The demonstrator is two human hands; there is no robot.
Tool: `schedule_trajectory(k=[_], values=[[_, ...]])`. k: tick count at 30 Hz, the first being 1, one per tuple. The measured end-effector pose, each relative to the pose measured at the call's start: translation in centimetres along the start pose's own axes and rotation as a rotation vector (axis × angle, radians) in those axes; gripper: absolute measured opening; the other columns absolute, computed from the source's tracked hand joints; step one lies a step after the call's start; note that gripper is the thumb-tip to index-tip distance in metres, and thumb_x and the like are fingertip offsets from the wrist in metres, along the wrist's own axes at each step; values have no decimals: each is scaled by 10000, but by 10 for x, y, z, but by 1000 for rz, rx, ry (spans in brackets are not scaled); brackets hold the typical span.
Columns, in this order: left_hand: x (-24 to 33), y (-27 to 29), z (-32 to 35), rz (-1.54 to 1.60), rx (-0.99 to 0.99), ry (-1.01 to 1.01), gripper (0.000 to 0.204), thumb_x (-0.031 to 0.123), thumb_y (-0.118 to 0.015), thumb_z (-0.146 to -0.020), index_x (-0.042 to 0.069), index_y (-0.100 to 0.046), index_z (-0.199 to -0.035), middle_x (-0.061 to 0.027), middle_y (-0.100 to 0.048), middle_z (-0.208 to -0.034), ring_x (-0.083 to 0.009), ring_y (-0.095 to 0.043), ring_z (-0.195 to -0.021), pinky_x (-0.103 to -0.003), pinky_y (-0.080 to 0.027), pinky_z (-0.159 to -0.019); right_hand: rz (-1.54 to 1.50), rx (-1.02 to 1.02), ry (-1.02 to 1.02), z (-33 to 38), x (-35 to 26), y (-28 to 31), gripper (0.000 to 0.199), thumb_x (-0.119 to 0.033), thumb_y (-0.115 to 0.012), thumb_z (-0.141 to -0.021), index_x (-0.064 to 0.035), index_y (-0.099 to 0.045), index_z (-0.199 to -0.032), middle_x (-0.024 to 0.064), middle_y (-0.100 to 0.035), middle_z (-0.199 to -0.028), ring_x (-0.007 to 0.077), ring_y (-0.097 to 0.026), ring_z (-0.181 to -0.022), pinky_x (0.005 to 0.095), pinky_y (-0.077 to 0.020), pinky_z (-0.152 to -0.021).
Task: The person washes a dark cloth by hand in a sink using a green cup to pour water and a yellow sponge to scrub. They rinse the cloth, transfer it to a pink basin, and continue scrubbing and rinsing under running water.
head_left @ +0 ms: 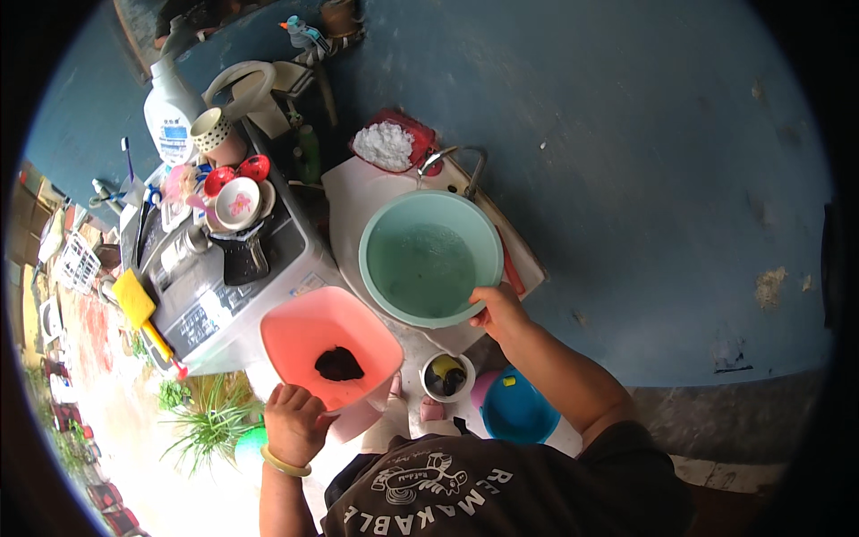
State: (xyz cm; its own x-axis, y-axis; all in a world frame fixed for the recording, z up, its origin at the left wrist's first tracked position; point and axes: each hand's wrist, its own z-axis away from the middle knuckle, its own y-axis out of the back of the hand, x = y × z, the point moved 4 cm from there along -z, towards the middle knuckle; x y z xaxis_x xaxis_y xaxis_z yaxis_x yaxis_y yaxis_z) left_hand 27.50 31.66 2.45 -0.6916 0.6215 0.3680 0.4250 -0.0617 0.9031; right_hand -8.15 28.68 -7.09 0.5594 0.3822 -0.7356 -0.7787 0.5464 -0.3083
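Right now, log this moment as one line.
left hand: grips pink bucket rim, dark item inside | right hand: grips green basin rim, water inside | tap above basin

Basin [429, 259]: centre of the frame, on the sink top [358, 201] under the tap [443, 157], water in it.
Right hand [497, 309]: on the basin's lower right rim.
Bucket [327, 345]: lower left of the basin — a dark lump [340, 364] lies inside.
Left hand [293, 425]: at the bucket's lower edge.
Washing machine [224, 277]: left of centre, bowls and cups on top.
Small tub [519, 412]: lower right of the bucket, on the floor.
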Motion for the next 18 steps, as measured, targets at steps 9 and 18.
schedule_trajectory(k=[9, 18], values=[[24, 8, 104, -100, 52, 230, 250, 103, -795, -582, 82, -560, -664, -63, -585, -761, -307, -565, -799, -416, -449, -722, 191, -157, -83, 94, 25, 17, 287, -4, -567, -723, 36, -572, -1007, 131, -590, -830, 213, -547, -586, 314, -382, -413], [1, -13, 208, -66, 18, 453, 242, 118, -804, -603, 86, -569, -653, -58, -574, -729, -295, -566, -777, -410, -454, -711, 354, -233, -244, 133, 117, 20, 308, -31, -577, -717, 16, -583, -1021, 132, -606, -824, 226, -581, -584, 308, -405, -394]])
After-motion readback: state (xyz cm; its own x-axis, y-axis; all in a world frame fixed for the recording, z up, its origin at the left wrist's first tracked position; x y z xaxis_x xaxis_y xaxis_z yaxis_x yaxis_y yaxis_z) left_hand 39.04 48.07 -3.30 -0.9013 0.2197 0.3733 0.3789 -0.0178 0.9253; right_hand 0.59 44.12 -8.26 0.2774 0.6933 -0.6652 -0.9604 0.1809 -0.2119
